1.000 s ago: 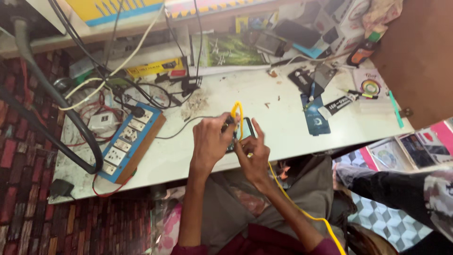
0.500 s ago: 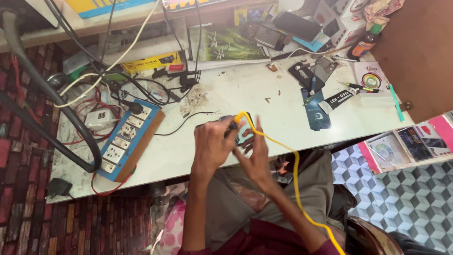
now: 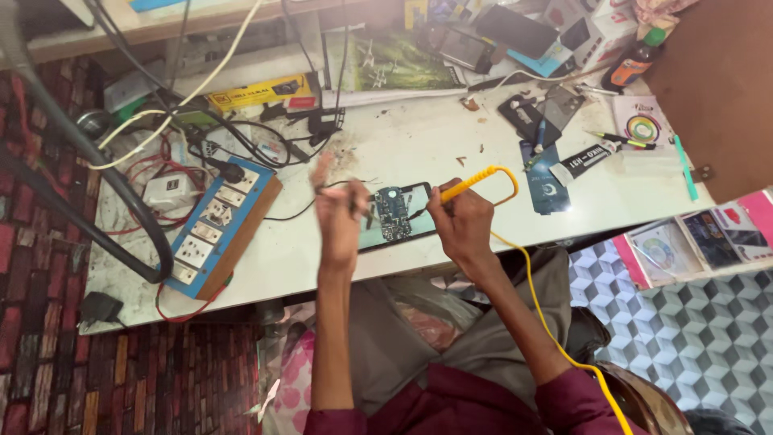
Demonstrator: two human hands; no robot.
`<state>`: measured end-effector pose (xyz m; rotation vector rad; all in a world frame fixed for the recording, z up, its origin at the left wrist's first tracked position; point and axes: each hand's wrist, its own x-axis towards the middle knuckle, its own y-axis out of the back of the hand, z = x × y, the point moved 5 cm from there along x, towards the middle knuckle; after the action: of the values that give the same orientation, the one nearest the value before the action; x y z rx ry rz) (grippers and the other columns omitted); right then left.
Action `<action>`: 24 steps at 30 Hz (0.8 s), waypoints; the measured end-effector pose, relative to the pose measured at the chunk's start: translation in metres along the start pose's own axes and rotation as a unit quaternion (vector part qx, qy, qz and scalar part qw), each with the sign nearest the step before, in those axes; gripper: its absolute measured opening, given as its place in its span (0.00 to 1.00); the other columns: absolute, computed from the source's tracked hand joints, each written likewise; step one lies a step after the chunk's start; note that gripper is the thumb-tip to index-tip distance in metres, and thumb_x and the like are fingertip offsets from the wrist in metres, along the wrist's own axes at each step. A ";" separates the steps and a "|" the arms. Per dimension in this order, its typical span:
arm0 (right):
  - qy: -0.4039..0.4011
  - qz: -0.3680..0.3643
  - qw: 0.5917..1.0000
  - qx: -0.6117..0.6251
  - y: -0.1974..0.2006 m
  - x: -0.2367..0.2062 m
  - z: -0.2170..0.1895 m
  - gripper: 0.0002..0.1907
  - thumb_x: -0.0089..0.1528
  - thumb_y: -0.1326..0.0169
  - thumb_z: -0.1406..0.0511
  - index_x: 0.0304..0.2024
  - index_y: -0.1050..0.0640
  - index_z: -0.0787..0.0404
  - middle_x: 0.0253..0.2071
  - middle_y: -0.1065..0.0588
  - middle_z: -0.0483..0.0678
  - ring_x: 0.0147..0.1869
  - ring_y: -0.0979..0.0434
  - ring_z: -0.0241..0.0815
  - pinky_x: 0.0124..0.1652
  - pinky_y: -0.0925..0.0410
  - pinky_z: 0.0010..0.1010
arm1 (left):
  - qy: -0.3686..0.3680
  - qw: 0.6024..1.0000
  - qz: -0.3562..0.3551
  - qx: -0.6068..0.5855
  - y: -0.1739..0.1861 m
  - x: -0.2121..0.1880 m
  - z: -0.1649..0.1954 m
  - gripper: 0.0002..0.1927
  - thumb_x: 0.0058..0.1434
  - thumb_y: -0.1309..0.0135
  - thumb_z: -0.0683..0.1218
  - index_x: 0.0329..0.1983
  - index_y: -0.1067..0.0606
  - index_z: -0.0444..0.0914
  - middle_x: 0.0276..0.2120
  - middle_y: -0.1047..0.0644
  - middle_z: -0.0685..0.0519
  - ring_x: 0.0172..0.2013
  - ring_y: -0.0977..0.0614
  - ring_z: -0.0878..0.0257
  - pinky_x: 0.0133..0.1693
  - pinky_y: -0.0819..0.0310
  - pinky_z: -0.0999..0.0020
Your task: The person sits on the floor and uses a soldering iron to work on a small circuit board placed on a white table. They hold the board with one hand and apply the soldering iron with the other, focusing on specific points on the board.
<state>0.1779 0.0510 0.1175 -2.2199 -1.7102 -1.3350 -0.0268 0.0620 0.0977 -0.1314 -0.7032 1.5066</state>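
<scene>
- Our left hand (image 3: 340, 216) pinches thin dark leads in a narrow grip; the hand is blurred, so we should settle it first.
- The circuit board (image 3: 393, 213), small and blue with dark components, lies on a phone-sized panel near the front edge of the white desk (image 3: 419, 137).
- Our right hand (image 3: 463, 221) grips the yellow soldering iron (image 3: 465, 185); keep the tip light and brief on one pad.

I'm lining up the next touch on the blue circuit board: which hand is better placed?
Probably right. The right hand holds the yellow soldering iron with its tip close to the circuit board. The left hand is motion-blurred beside the board, its grip unclear.
</scene>
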 end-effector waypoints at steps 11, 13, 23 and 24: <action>0.023 -0.025 0.999 0.015 -0.003 -0.013 -0.006 0.08 0.65 0.40 0.68 0.33 0.25 0.64 0.16 0.33 0.45 0.17 0.33 0.39 0.23 0.40 0.34 | 0.006 0.984 0.153 -0.094 0.056 -0.003 -0.059 0.10 0.79 0.54 0.50 0.54 0.34 0.38 0.42 0.31 0.55 0.46 0.27 0.61 0.51 0.35 0.65; 0.009 -0.032 0.999 0.031 -0.003 -0.013 -0.001 0.08 0.66 0.41 0.68 0.33 0.25 0.65 0.16 0.33 0.45 0.17 0.33 0.39 0.23 0.40 0.34 | 0.031 0.984 0.170 -0.051 0.055 -0.011 -0.066 0.11 0.79 0.57 0.49 0.53 0.33 0.36 0.38 0.29 0.53 0.46 0.24 0.59 0.51 0.30 0.63; -0.037 -0.016 0.996 0.082 0.001 -0.011 0.028 0.08 0.67 0.42 0.70 0.34 0.27 0.67 0.19 0.30 0.46 0.19 0.30 0.36 0.23 0.39 0.30 | -0.026 0.976 0.151 0.158 0.050 -0.031 -0.060 0.18 0.79 0.67 0.53 0.53 0.35 0.32 0.44 0.19 0.40 0.43 0.17 0.56 0.49 0.23 0.63; -0.058 -0.020 0.993 0.104 -0.001 -0.012 0.032 0.08 0.66 0.43 0.70 0.35 0.27 0.67 0.18 0.30 0.46 0.19 0.30 0.36 0.23 0.39 0.30 | -0.012 0.979 0.148 0.143 0.053 -0.031 -0.062 0.19 0.78 0.67 0.53 0.53 0.35 0.33 0.46 0.19 0.39 0.43 0.16 0.56 0.48 0.23 0.64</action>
<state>0.1960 0.0579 0.0897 -2.1951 -1.8451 -0.9998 -0.0386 0.0590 0.0112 0.0021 -0.4913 1.8809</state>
